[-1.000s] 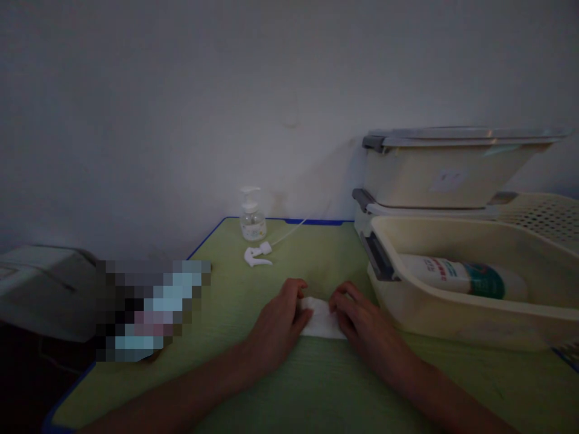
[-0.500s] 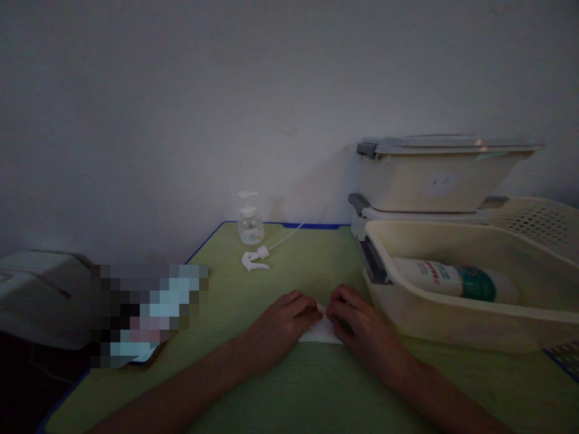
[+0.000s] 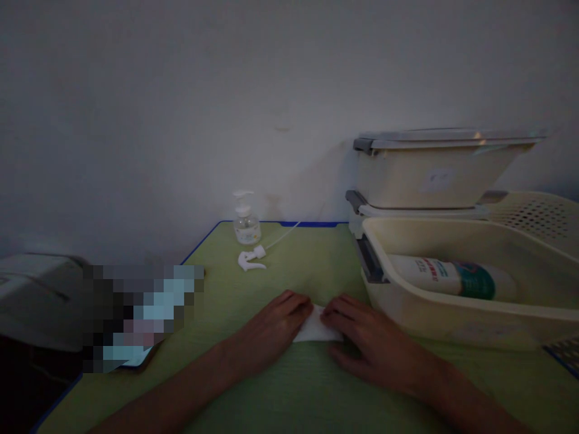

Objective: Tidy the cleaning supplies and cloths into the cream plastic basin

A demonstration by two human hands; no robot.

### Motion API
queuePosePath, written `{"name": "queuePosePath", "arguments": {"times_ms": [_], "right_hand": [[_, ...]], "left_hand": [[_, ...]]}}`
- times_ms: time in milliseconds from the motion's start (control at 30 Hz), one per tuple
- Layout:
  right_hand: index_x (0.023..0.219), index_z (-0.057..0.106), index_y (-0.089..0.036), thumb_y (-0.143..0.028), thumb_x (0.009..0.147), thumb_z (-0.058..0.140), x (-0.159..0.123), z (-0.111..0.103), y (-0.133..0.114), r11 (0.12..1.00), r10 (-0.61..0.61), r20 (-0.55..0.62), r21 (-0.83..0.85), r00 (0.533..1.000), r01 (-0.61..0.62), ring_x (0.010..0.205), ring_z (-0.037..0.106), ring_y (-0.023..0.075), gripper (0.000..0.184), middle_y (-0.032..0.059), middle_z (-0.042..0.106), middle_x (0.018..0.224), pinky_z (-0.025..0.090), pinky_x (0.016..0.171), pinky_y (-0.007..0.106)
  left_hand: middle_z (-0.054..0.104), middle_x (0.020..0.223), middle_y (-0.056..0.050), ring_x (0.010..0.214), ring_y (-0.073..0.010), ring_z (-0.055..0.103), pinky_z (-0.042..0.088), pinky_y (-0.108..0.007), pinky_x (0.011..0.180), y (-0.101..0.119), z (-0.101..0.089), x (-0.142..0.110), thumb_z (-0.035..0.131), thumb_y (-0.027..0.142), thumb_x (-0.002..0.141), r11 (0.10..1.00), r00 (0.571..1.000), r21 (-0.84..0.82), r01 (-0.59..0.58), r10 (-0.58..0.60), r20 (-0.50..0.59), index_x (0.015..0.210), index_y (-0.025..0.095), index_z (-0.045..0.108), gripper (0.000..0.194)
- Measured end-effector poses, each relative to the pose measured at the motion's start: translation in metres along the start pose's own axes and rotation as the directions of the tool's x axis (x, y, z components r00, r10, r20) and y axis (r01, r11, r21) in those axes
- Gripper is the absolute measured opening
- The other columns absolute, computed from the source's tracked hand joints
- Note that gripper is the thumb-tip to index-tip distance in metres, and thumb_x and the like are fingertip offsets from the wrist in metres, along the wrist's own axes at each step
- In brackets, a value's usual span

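Note:
A small folded white sheet (image 3: pixel 318 328), apparently tissue or paper, lies flat on the green table between my hands. My left hand (image 3: pixel 283 325) is closed at its left edge, with the fingertips on the sheet and the thumb mostly hidden. From the right, my right hand (image 3: pixel 366 334) has its curled fingers pressed on the sheet, while its thumb sits apart, lower down near the table surface. The part of the sheet beneath the fingers is hidden.
A white trigger spray head (image 3: pixel 248 258) with a thin tube lies beyond my hands, near a clear pump bottle (image 3: pixel 246 229). On the right, a cream bin (image 3: pixel 407 319) holds a white-and-green bottle (image 3: pixel 446 277); a lidded box (image 3: pixel 402 178) stands behind. A blurred-out phone-like object (image 3: pixel 154 310) is left.
My hands have drawn slightly apart, baring more of the white sheet. My right thumb has swung down and away from its fingers. The whole view has shifted a little.

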State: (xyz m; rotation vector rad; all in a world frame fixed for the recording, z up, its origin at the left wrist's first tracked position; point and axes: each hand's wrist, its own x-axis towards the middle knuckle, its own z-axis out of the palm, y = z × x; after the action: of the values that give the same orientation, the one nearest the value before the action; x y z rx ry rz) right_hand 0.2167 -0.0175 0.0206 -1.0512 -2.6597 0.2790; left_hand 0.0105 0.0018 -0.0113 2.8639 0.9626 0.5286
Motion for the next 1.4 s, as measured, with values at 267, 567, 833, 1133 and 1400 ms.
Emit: {"name": "queuePosePath", "arguments": {"times_ms": [267,567,833,1133,1400], "right_hand": [[0.091,0.058,-0.015,-0.009,0.073,0.05,0.005,0.007,-0.001,0.998,0.07,-0.043,0.008,0.997,-0.07,0.088,0.052,0.0222,0.021,0.0084,0.058,0.09,0.045,0.076,0.036],[0.081,0.049,-0.018,-0.016,0.085,0.037,0.01,0.017,-0.001,0.92,0.24,-0.204,0.36,0.949,-0.155,0.072,0.053,0.0159,0.012,0.0044,0.055,0.077,0.043,0.065,0.029],[0.086,0.044,-0.019,-0.028,0.083,0.043,0.009,0.018,-0.003,0.769,0.354,-0.102,0.598,0.93,-0.227,0.059,0.048,0.0127,0.009,-0.0021,0.049,0.064,0.037,0.052,0.023],[0.094,0.039,-0.021,-0.029,0.076,0.054,0.01,0.021,0.004,0.328,0.319,0.072,0.927,0.945,-0.181,0.055,0.048,0.0091,0.025,-0.0051,0.051,0.066,0.037,0.049,0.02],[0.097,0.038,-0.02,-0.031,0.075,0.054,0.009,0.023,0.004,0.26,0.29,0.105,0.948,0.951,-0.183,0.054,0.044,0.0083,0.029,-0.0048,0.05,0.068,0.033,0.048,0.02]], "left_hand": [[0.046,0.127,-0.016,0.117,-0.027,0.041,0.035,-0.046,0.099,0.008,0.0,-0.008,0.057,0.041,0.077,0.983,0.992,-0.136,0.127,-0.125,0.021,0.124,0.012,0.044,0.057],[0.052,0.083,-0.004,0.076,-0.0142,0.051,0.043,-0.025,0.067,0.004,-0.007,0.004,0.046,0.025,0.083,0.804,0.953,-0.539,0.251,-0.302,-0.006,0.078,0.013,0.059,0.017],[0.048,0.063,0.002,0.058,-0.0099,0.042,0.033,-0.021,0.054,-0.004,0.0,0.002,0.053,0.039,0.076,0.43,0.87,-0.797,0.424,-0.438,0.227,0.075,0.012,0.055,0.027],[0.058,0.065,0.001,0.06,-0.0107,0.05,0.038,-0.022,0.058,-0.012,-0.001,0.002,0.069,0.032,0.059,0.166,0.83,-0.863,0.478,-0.408,0.381,0.074,0.011,0.058,0.028],[0.052,0.069,0.004,0.062,-0.0095,0.047,0.036,-0.02,0.056,-0.01,-0.007,0.005,0.071,0.029,0.056,0.238,0.853,-0.85,0.471,-0.369,0.369,0.082,0.012,0.055,0.035]]}}
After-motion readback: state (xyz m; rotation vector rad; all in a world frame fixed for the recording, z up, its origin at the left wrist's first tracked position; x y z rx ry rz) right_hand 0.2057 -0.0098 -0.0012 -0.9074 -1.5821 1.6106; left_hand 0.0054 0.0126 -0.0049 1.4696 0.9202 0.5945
